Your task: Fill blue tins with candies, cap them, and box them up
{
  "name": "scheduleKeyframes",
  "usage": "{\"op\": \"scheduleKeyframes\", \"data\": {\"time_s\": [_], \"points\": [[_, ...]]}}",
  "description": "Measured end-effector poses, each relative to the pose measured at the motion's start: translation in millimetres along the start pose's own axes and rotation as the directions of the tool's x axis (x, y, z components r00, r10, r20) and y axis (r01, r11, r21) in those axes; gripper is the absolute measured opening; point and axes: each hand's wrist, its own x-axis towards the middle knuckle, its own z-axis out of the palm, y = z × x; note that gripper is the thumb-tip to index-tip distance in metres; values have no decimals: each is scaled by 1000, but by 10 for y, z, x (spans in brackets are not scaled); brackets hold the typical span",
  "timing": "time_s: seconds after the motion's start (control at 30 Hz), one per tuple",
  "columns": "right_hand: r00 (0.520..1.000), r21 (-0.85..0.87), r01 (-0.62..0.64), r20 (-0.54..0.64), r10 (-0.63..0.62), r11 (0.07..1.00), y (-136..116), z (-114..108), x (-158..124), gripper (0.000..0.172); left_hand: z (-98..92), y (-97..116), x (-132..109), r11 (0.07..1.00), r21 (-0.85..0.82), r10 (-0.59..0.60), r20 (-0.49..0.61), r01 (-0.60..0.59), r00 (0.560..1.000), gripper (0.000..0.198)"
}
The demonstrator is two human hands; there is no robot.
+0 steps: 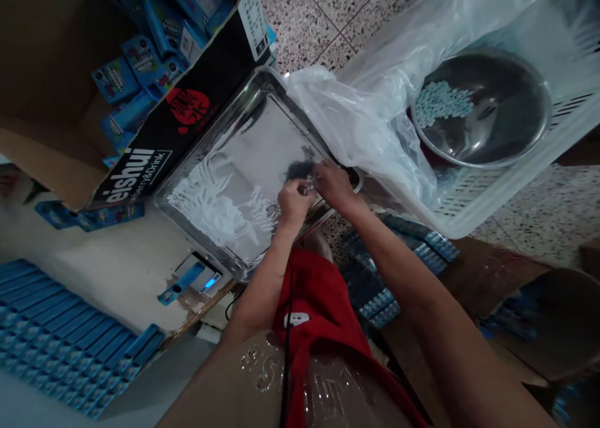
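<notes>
Over the speckled terrazzo floor [304,22], at a shiny steel tray [276,125] streaked with white powder, the left hand [293,204] and right hand [334,184] pinch closed fingers on a small blurred piece [305,189].

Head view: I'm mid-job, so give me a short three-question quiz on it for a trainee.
1. True or false: the bowl stands on the tray.
2. Where do the left hand and right hand meet? A: over the tray's edge. B: in the bowl. C: in the basket.
3. What colour are the pieces in the bowl?
Key: 1 false, it sits in the basket; 2 A; 3 pale blue.
</notes>
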Motion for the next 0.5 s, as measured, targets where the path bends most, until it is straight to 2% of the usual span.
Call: {"op": "scheduleKeyframes", "data": {"time_s": [0.07,0.13,0.17,0.23,0.3,0.33,0.37,0.4,0.43,0.5], "points": [[991,157,-101,-71,113,983,25,46,-7,20,-130,-44,25,963,-222,-147,41,153,988,20],[970,397,-173,-91,226,901,67,87,-57,17,-278,-93,75,845,-451,-250,145,289,957,18],[959,546,-194,-70,275,815,90,102,-103,16,-352,-115,111,772,-541,-266,200,333,943,17],[948,790,-198,4,318,581,128,117,-228,16,-480,-147,210,671,-639,-246,288,377,925,14],[955,909,-170,56,293,380,150,115,-364,16,-557,-145,344,669,-644,-201,323,371,925,19],[963,935,-151,65,262,321,152,113,-419,17,-571,-127,425,700,-623,-182,315,348,931,24],[971,943,-140,71,230,303,146,112,-457,18,-568,-98,514,746,-589,-167,287,311,943,27],[978,936,-133,70,198,327,131,115,-475,20,-550,-58,610,801,-543,-145,235,253,961,27],[984,913,-121,58,171,390,109,120,-473,22,-520,-9,711,859,-481,-108,166,176,980,23],[992,774,-77,-4,126,628,51,134,-422,22,-439,105,918,950,-312,13,24,-5,1000,11]]}}
